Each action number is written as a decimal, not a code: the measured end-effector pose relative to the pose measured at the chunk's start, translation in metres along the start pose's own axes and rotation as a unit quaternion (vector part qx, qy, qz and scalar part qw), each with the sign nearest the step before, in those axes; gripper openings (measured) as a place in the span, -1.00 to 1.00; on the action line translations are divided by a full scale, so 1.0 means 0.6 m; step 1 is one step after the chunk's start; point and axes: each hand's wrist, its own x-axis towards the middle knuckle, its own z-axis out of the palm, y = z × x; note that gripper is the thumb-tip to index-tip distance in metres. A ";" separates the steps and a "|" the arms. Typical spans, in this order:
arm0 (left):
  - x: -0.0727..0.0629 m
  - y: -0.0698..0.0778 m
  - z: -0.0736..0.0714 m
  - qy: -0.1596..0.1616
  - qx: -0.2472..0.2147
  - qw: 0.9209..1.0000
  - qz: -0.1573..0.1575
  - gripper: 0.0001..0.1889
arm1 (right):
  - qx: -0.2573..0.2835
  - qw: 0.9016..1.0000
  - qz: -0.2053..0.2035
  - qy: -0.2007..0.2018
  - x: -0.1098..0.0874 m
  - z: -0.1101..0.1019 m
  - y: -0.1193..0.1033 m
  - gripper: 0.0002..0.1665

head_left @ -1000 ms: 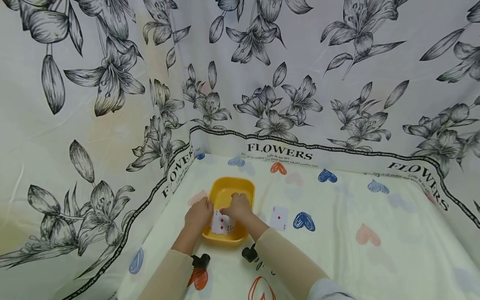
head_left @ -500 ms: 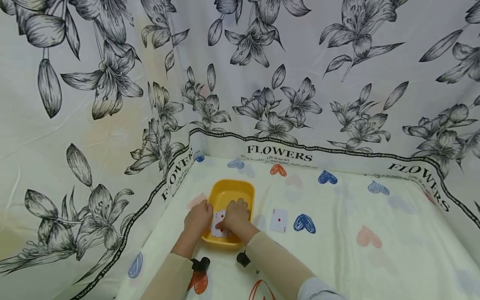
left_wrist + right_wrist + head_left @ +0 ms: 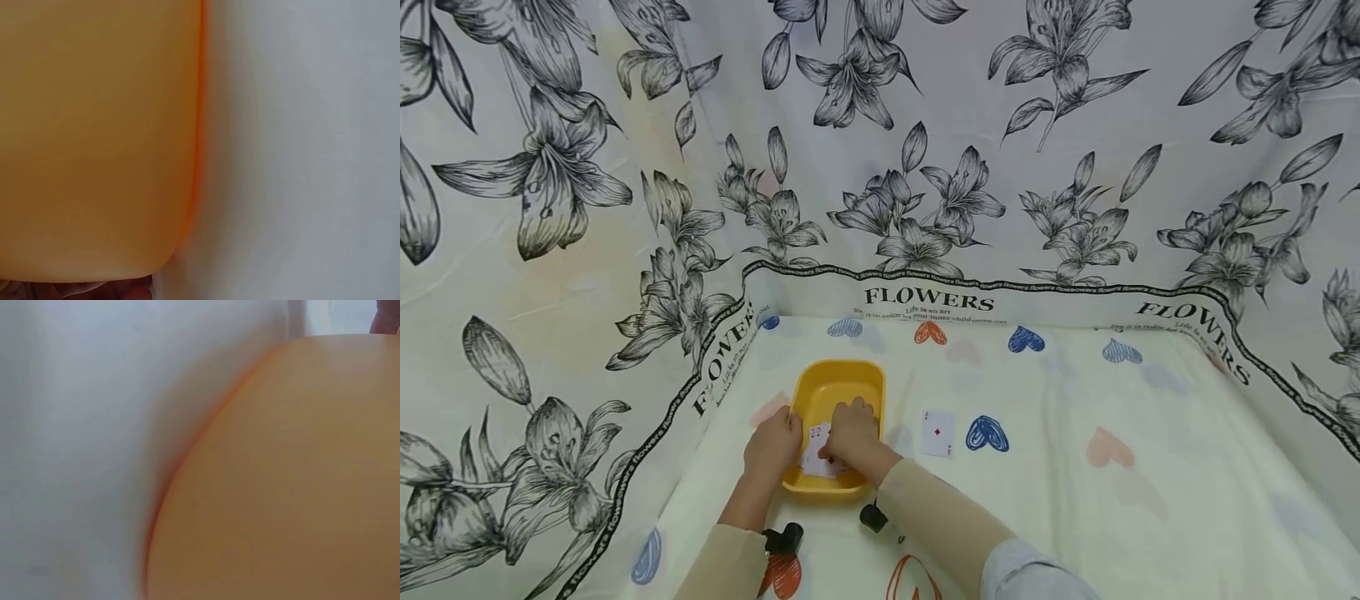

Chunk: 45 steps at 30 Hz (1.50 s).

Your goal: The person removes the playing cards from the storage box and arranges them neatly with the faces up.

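Observation:
A yellow plastic tray stands on the heart-print cloth in the head view. My left hand grips its left rim, fingers against the outer wall. Several playing cards lie overlapping face up in the near end of the tray. Over them is my right hand, its thumb touching the cards; whether it pinches one is hidden. Right of the tray, an ace of diamonds lies face up on the cloth. Both wrist views mostly show the outer wall of the tray, with only bits of fingers.
The table is covered by a pale cloth printed with hearts. Behind it and to the left hang white curtains with black lily drawings. Small black devices are strapped at both wrists.
My right hand has moved down and nearer over the cards, its thumb lower on them. The left hand keeps hold of the tray. The head view has shifted slightly to the right.

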 end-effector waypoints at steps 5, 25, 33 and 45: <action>-0.002 -0.002 -0.001 -0.017 -0.007 1.000 0.005 -0.68 | -0.008 1.000 0.015 0.013 0.002 0.003 -0.001 -0.19; -0.006 -0.003 0.004 -0.014 -0.016 1.000 0.005 -0.66 | 0.154 0.986 -0.042 0.041 -0.020 -0.029 0.006 -0.55; -0.001 -0.003 -0.001 -0.014 -0.005 1.000 0.003 -0.66 | 0.234 0.970 -0.057 0.028 -0.015 -0.059 0.024 -0.57; -0.005 0.001 0.000 -0.025 -0.031 0.999 -0.009 -0.65 | 0.364 0.931 -0.031 -0.003 -0.008 -0.109 0.088 -0.50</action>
